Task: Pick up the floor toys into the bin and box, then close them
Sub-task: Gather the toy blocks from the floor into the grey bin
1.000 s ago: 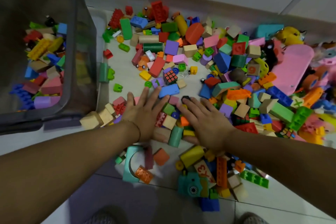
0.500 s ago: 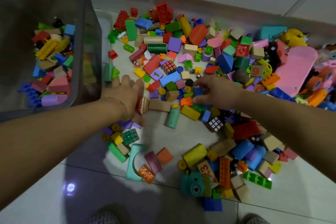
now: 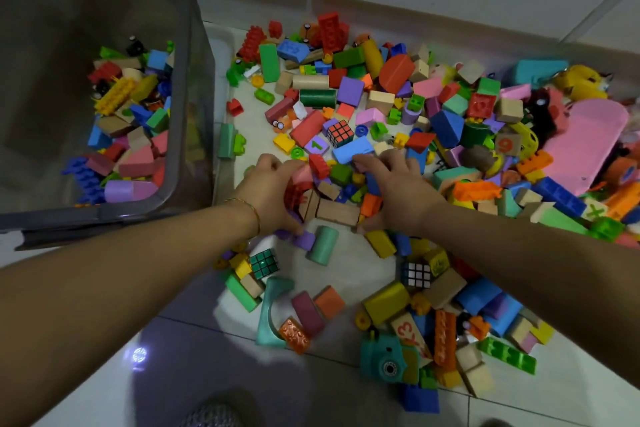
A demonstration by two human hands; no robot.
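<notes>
The grey bin (image 3: pixel 188 87) stood at the left, partly filled with blocks. Just right of it, the left hand (image 3: pixel 272 192) and right hand (image 3: pixel 400 192) both curled round a clump of blocks (image 3: pixel 337 211) on the tiled floor (image 3: pixel 349 270), amid scattered toys (image 3: pixel 446 126).

We see a pale tiled floor (image 3: pixel 346 276) with a grey translucent bin (image 3: pixel 188 45) standing on it at the left, and a wide heap of coloured blocks (image 3: pixel 446 125) spread across it to the right. Nearer us on the tiles lie a green cylinder (image 3: pixel 322 245), a green-faced puzzle cube (image 3: pixel 264 263), a white-faced puzzle cube (image 3: pixel 416 274), a teal arch block (image 3: pixel 272 312) and a teal toy camera (image 3: pixel 384 357). At the far right a pink board (image 3: pixel 585 146) lies among the blocks.
</notes>
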